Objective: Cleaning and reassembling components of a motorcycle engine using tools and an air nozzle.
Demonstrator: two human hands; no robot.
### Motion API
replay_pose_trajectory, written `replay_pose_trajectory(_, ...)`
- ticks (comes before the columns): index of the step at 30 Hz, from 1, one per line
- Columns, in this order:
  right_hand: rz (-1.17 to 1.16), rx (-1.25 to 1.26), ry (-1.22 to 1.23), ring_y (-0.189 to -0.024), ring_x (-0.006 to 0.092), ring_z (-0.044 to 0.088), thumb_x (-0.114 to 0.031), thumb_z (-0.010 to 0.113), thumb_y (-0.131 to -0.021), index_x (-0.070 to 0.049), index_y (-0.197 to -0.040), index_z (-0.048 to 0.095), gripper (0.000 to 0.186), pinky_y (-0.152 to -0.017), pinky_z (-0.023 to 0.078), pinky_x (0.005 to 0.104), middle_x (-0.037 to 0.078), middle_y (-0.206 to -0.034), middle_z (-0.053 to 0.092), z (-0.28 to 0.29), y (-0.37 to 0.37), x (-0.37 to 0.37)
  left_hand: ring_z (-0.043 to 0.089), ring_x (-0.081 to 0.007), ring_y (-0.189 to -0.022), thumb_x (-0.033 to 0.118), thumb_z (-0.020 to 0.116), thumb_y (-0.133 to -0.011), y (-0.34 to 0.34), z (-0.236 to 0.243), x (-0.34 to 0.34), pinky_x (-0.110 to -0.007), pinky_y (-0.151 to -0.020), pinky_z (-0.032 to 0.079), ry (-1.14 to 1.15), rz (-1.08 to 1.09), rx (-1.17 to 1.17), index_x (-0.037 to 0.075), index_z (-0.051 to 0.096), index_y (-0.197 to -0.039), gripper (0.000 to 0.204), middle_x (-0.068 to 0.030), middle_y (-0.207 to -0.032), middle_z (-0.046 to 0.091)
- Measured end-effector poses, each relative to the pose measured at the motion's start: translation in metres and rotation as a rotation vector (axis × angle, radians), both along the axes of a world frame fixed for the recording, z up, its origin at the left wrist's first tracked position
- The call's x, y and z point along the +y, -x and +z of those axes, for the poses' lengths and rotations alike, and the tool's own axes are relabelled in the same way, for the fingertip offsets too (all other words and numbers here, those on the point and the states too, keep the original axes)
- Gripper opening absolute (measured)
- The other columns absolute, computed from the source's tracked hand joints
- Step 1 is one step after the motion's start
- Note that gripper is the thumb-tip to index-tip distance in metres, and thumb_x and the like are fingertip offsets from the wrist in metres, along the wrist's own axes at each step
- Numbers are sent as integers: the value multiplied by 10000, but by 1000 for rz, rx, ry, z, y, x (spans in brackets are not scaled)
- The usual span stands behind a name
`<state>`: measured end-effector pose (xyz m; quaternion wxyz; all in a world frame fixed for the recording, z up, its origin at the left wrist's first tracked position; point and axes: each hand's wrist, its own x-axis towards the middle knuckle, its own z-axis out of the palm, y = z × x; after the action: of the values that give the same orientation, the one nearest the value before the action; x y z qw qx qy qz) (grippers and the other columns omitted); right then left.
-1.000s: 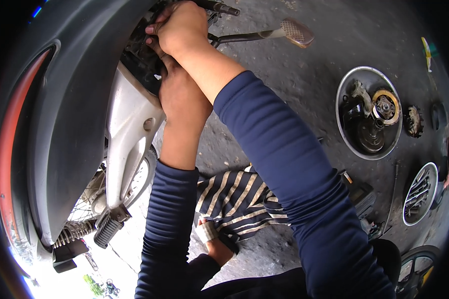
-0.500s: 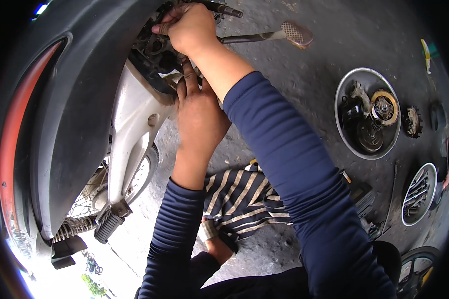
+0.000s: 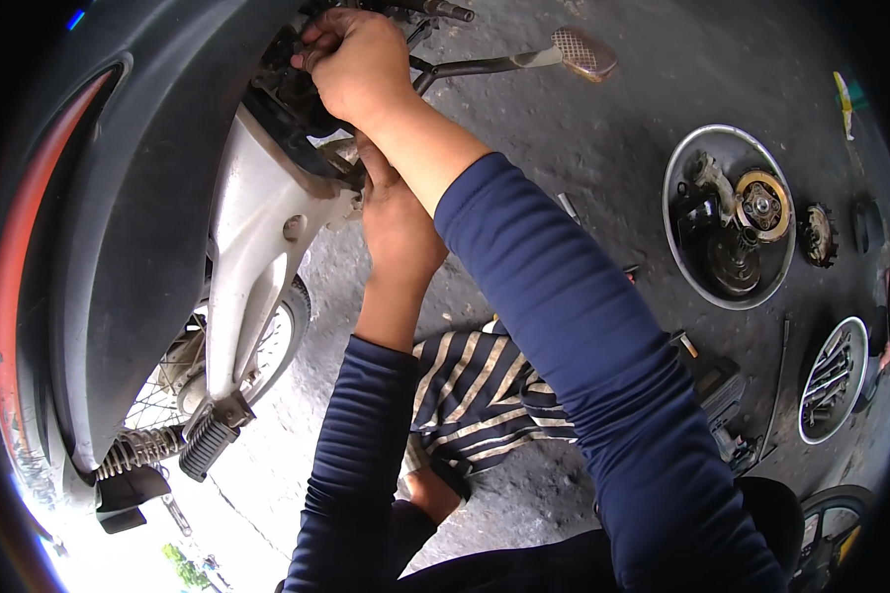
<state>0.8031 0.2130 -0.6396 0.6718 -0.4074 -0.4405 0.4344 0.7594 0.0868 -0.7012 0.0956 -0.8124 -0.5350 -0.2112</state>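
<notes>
A motorcycle's dark, greasy engine area (image 3: pixel 285 84) is at the upper left, beside a grey body panel (image 3: pixel 163 188) with a red stripe. My right hand (image 3: pixel 361 69) is up against it, thumb and fingers closed in a pinch; what lies between them is too small and shaded to make out. Below my right wrist, my left hand (image 3: pixel 402 225) reaches up to the underside of the engine, by the pale metal footrest bracket (image 3: pixel 257 227). One digit of it points upward; the other fingers are hidden.
A brake pedal (image 3: pixel 583 54) juts out to the right of my hands. On the concrete floor stand a metal bowl (image 3: pixel 674 247) of engine parts and a smaller bowl (image 3: pixel 807 425) of wrenches. A toothed round part (image 3: pixel 818 235) lies beside the bigger bowl. Striped cloth (image 3: pixel 475 385) covers my leg.
My left hand has turned and slid right, its spread fingers now mostly out of sight. My right hand has shifted slightly left, still pinched. The whole view has moved a little.
</notes>
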Motion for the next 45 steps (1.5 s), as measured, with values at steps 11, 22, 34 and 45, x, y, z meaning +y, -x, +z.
replay_pose_trajectory(11, 153, -741, -451, -1004, 310, 592, -219, 655, -853, -89, -1096, 630, 277, -872, 491, 439, 142, -1141, 567, -27, -90, -61, 421, -541, -1227, 106, 724, -742, -9, 10, -9, -511, -946, 461, -101, 130, 20, 20, 542, -1262, 558, -343, -1458, 242)
replay_pose_trajectory(22, 634, -1635, 583, -912, 309, 641, -271, 597, -903, -25, -1012, 609, 269, -791, 505, 438, 141, -987, 615, -197, -263, -304, 599, -397, -1065, 169, 647, -795, 23, -113, -234, -471, -897, 487, 1065, 76, -44, 89, 478, -1331, 567, -219, -1240, 568)
replay_pose_trajectory(34, 678, -189, 628, -573, 148, 493, -129, 509, -965, -32, -932, 483, 106, -578, 395, 279, 61, -656, 499, -93, -249, -290, 635, -134, -840, 158, 594, -961, -47, -14, -128, -257, -740, 491, 1204, 174, -1281, -11, 565, -1209, 302, -59, -1003, 644)
replay_pose_trajectory(45, 792, 18, 656, -579, 68, 423, -123, 486, -981, -20, -917, 488, 121, -540, 354, 262, -3, -643, 451, -142, -244, -352, 661, -455, -799, 198, 650, -790, -26, 84, 48, -457, -776, 538, 161, 510, -135, -154, 174, -1418, 863, -311, -826, 657)
